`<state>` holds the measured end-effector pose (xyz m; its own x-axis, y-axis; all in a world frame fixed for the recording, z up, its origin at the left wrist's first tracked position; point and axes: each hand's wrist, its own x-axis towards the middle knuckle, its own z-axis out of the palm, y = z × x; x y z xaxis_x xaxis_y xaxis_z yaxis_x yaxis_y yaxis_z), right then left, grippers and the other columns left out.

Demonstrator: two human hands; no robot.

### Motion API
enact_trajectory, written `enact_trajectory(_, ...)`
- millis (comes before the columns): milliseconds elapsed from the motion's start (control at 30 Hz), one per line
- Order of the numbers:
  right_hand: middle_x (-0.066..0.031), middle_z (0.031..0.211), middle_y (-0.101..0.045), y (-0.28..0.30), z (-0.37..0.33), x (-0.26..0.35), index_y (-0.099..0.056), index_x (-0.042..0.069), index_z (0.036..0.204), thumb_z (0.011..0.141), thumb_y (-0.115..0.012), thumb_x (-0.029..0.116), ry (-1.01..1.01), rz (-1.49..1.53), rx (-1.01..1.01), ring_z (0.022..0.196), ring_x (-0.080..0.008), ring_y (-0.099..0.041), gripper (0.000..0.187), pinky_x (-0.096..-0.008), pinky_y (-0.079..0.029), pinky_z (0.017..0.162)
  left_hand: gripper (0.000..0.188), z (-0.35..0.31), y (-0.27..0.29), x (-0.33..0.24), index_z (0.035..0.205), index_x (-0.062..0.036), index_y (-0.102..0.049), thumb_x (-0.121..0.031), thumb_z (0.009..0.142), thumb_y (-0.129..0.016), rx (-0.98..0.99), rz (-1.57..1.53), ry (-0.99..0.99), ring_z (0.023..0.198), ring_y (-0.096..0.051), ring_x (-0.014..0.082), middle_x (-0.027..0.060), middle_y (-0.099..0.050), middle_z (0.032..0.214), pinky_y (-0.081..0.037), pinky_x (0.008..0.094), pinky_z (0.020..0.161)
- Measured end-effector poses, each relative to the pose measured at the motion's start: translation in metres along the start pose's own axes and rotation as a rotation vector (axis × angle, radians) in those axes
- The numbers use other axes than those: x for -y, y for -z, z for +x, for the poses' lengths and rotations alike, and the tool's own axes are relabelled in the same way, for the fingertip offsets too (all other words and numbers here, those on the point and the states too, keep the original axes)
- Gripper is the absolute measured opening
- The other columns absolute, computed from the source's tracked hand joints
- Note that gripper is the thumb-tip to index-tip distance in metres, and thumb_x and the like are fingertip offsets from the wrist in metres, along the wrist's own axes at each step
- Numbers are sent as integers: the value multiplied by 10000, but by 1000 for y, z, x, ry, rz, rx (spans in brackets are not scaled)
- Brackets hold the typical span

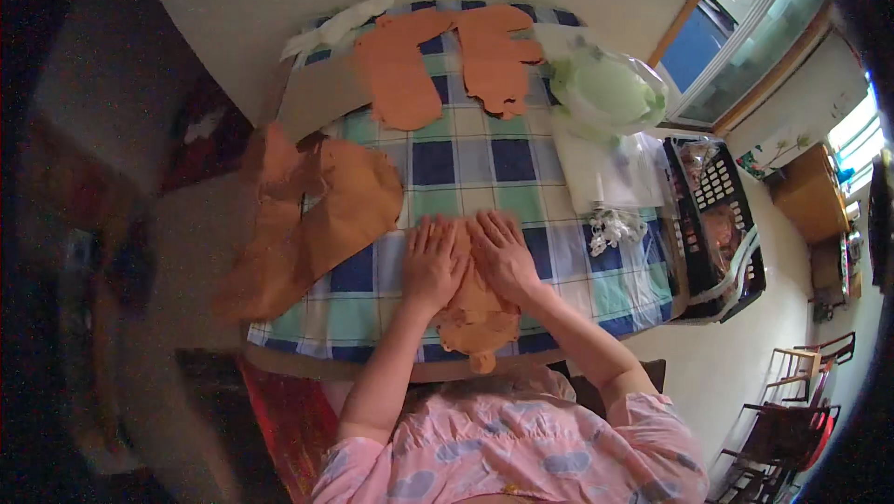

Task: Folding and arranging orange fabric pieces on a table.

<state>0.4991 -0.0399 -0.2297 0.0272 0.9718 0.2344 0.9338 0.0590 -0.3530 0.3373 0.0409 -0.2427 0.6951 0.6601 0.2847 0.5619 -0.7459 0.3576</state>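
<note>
While a blue, green and white checked cloth (pixel 510 161) covers the table from far edge to near, a large orange-brown sheet (pixel 349 189) lies bent and folded at the left, part of it hanging past the table's edge. At the right, just beside the table, stands a black basket (pixel 715 185) with a gridded wall, items in clear wrapping inside it. Two flat orange pieces (pixel 400 75) with uneven outlines lie side by side at the far end. To the right of them rests a pale green bundle in clear plastic (pixel 610 94), and nearer lies whitish plastic sheeting (pixel 605 173). The orange-tan piece (pixel 480 327) being handled lies at the near edge, in the middle, its rounded near end facing the person. Both hands press on its far part: the left hand (pixel 438 262) is laid flat, palm down, fingers straight and slightly parted, and the right hand (pixel 503 257) mirrors it, angled inward, its fingers also straight and narrowly spaced, neither gripping anything. A small white cluster (pixel 615 229) sits to the right of the hands; smallest is the rounded tab (pixel 481 361) at the piece's near end.
</note>
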Motion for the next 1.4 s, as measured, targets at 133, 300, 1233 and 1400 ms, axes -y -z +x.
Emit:
enact_trajectory(133, -159, 1435, -397, 4, 1, 8, -393, 79, 1394, 919, -495, 227, 12, -46, -49, 1344, -337, -345, 507, -485, -243, 1112, 406, 0, 18, 19, 1310, -54, -500, -157, 917, -510, -49, -382, 43, 1327, -373, 345, 167, -458, 1386, -274, 468, 1108)
enact_trajectory(300, -158, 1429, -408, 1, -2, 4, -422, 76, 1372, 918, -497, 220, 22, -72, -63, 1327, -343, -366, 482, -486, -258, 1102, 449, -19, 49, 39, 1220, -50, -581, 56, 787, -531, 115, -263, -174, 1312, -409, 290, 125, -505, 1353, -323, 423, 1102)
enact_trajectory(1233, -159, 1411, -431, -2, -3, 1, -433, 73, 1368, 910, -491, 202, 52, -135, -83, 1332, -327, -367, 479, -468, -266, 1099, 235, 71, 16, 31, 1026, -42, -652, -192, 849, -615, 125, -166, 122, 879, -623, 348, 158, -657, 942, -501, 429, 775)
enact_trajectory(1400, -165, 1400, -439, -3, -2, 3, -444, 69, 1352, 887, -516, 188, 78, -106, -118, 1305, -336, -396, 486, -472, -282, 1090, 295, 106, 11, 45, 857, -25, -688, -311, 786, -701, 598, -212, 248, 740, -651, 287, 164, -675, 807, -505, 411, 702)
